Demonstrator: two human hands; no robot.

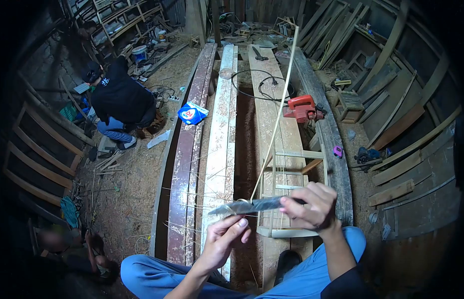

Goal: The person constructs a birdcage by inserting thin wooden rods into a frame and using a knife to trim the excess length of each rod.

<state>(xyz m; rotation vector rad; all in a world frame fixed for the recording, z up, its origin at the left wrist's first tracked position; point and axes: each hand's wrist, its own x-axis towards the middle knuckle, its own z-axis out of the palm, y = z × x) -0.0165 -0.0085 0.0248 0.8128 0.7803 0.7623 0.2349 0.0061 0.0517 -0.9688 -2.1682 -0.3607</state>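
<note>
Edge of knife (264, 204) against strip (277, 122)

The knife (252, 205) had a dull, matt grey metal blade. The strip (280, 107) across it was pale, smooth split wood. The planks (222, 124) were rough, dusty timber; the power tool (300, 107) wore glossy red plastic; the trousers (311, 279) were blue cloth.

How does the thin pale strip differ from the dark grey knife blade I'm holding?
The thin pale strip is long and rises steeply away; the dark grey knife blade is short, broad and lies nearly level. The left hand pinches the strip, the right hand grips the blade's end. They touch above the left hand.
</note>
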